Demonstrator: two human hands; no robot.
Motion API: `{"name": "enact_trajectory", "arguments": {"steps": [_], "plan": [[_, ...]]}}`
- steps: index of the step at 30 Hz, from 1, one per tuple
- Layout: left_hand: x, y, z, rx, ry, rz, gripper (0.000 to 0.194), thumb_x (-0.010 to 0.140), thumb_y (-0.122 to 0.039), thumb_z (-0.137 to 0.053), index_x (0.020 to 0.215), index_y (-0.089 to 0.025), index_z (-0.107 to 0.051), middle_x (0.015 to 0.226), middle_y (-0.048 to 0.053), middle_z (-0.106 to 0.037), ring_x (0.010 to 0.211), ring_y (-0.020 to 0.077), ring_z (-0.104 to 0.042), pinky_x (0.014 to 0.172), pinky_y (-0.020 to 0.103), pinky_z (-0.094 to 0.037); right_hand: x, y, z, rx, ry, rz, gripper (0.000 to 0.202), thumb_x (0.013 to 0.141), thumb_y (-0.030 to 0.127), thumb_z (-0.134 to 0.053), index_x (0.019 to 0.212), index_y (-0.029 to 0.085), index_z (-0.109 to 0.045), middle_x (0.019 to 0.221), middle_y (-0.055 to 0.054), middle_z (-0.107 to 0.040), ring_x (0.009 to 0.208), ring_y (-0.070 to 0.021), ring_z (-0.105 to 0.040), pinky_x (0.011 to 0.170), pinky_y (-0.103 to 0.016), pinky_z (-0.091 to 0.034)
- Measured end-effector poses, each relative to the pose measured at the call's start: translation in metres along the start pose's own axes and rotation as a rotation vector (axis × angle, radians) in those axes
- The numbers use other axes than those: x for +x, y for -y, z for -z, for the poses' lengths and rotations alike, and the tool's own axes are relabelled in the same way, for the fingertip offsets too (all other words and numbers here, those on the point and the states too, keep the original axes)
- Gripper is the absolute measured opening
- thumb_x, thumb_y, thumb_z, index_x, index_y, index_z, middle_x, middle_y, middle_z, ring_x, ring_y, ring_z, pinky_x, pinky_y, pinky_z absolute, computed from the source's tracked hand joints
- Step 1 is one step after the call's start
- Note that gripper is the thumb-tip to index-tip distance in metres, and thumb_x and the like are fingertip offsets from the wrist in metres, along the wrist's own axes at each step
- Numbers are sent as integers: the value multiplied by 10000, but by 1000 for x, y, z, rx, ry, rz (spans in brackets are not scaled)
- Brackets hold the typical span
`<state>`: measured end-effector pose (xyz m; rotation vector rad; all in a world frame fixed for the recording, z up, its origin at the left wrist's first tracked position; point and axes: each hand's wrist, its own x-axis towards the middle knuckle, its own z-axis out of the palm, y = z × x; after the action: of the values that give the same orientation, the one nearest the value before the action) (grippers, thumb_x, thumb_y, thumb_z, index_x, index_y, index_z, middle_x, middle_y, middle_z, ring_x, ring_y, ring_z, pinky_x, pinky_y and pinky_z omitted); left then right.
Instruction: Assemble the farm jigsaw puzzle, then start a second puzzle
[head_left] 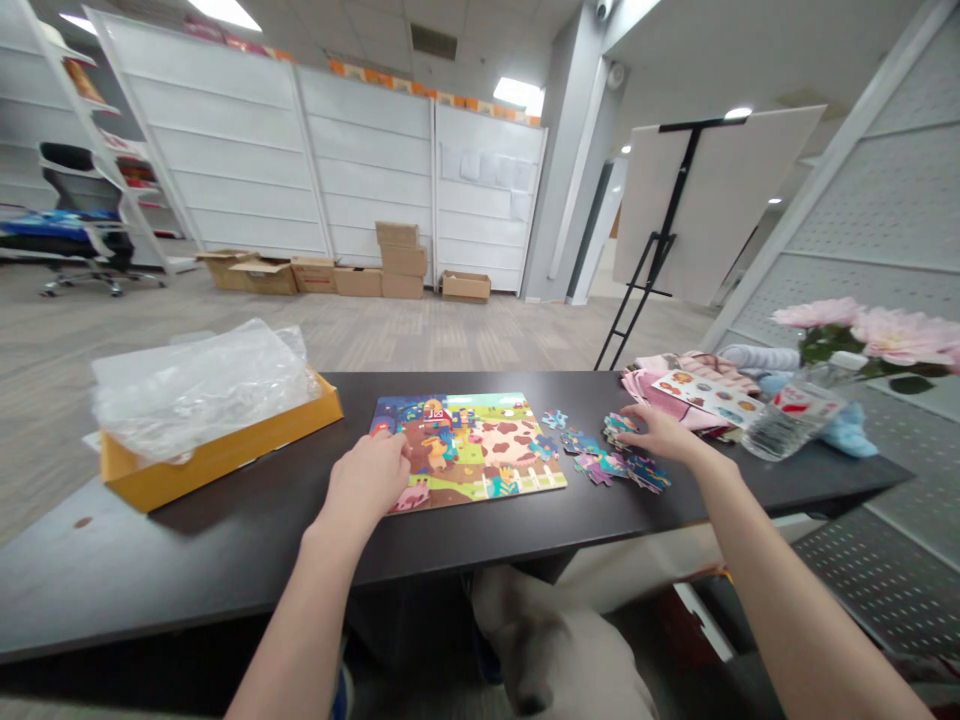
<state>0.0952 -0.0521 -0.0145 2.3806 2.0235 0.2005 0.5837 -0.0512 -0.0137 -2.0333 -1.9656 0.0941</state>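
Observation:
A colourful farm picture puzzle (480,445) lies flat on the dark table (450,540). My left hand (371,470) rests on its left part, fingers bent over the surface; whether anything is under the fingertips is hidden. To the right of the puzzle is a heap of loose puzzle pieces (600,462). My right hand (660,435) is at the back right of this heap, its fingers closed at a small cluster of pieces (616,428). Single pieces there are too small to tell apart.
A yellow box (240,460) holding clear plastic wrapping (202,385) stands at the left. At the right are pink cloths (652,385), a sticker sheet (709,395), a clear bottle (791,415) and pink flowers (900,335). An easel (652,260) stands behind the table.

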Motion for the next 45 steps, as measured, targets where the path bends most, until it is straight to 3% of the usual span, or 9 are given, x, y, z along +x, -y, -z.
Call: {"name": "enact_trajectory", "arguments": {"steps": [5, 12, 17, 21, 25, 29, 34, 39, 45], "plan": [[0, 0, -2, -2, -4, -6, 361, 931, -224, -360, 1036, -205, -705, 1144, 130, -700, 1066, 315, -666, 827, 440, -555, 1, -9, -12, 112, 20, -13, 540, 742, 404, -710, 1223, 164, -654, 1161, -159, -734, 1055, -319, -710, 958, -447, -549], [2, -2, -2, 26, 8, -2, 352, 927, -226, -359, 1035, -204, -693, 1141, 128, -688, 1075, 312, -660, 829, 429, -553, -2, -2, -11, 129, -11, 14, 355, 735, 412, -707, 1025, 208, -703, 1027, -96, -762, 975, -300, -729, 883, -421, -565], [1, -2, 0, 24, 12, -11, 354, 941, -219, -343, 1019, -199, -688, 1146, 127, -684, 1072, 303, -658, 823, 410, -546, -8, 14, -2, 79, -124, 99, 280, 778, 444, -667, 931, 211, -699, 1029, -91, -755, 987, -296, -702, 894, -419, -539], [0, -3, 2, 19, 14, -18, 356, 939, -209, -349, 1022, -186, -694, 1149, 142, -686, 1059, 304, -656, 817, 410, -542, -15, 37, 5, 77, -69, 163, 273, 795, 427, -670, 957, 214, -720, 1047, -82, -761, 969, -276, -696, 876, -389, -528], [-1, -4, 4, 3, 22, -9, 345, 921, -197, -382, 1042, -187, -705, 1162, 150, -685, 1054, 305, -655, 825, 413, -541, -25, 64, 7, 73, 39, 167, 244, 791, 409, -690, 947, 229, -740, 912, -49, -766, 824, -234, -698, 768, -335, -527], [-2, -3, 3, -9, 23, -5, 352, 928, -196, -381, 1065, -197, -705, 1177, 138, -686, 1084, 299, -649, 847, 403, -539, -39, 87, 5, 88, 55, 206, 231, 800, 426, -705, 918, 230, -735, 811, -33, -736, 749, -213, -675, 710, -311, -502], [-1, -1, -1, 16, 22, -17, 359, 935, -200, -362, 1070, -190, -694, 1202, 140, -676, 1112, 305, -639, 876, 425, -540, -57, 109, -6, 201, 57, 308, 232, 780, 349, -758, 966, 225, -695, 954, -37, -744, 872, -222, -675, 804, -330, -496], [-3, -4, 3, 0, 20, -9, 340, 931, -179, -370, 1062, -187, -684, 1184, 139, -675, 1100, 306, -642, 866, 432, -543, -64, 136, -20, 285, 38, 328, 391, 756, 276, -792, 1122, 224, -662, 1057, -57, -727, 937, -238, -660, 847, -361, -495], [-4, -6, 3, -119, -6, 1, 309, 929, -173, -403, 1090, -176, -667, 1175, 152, -691, 1074, 300, -669, 880, 429, -542, -51, 193, -28, 463, 12, 397, 460, 771, 203, -775, 1209, 249, -643, 1157, -60, -714, 978, -226, -661, 868, -369, -504]]}}
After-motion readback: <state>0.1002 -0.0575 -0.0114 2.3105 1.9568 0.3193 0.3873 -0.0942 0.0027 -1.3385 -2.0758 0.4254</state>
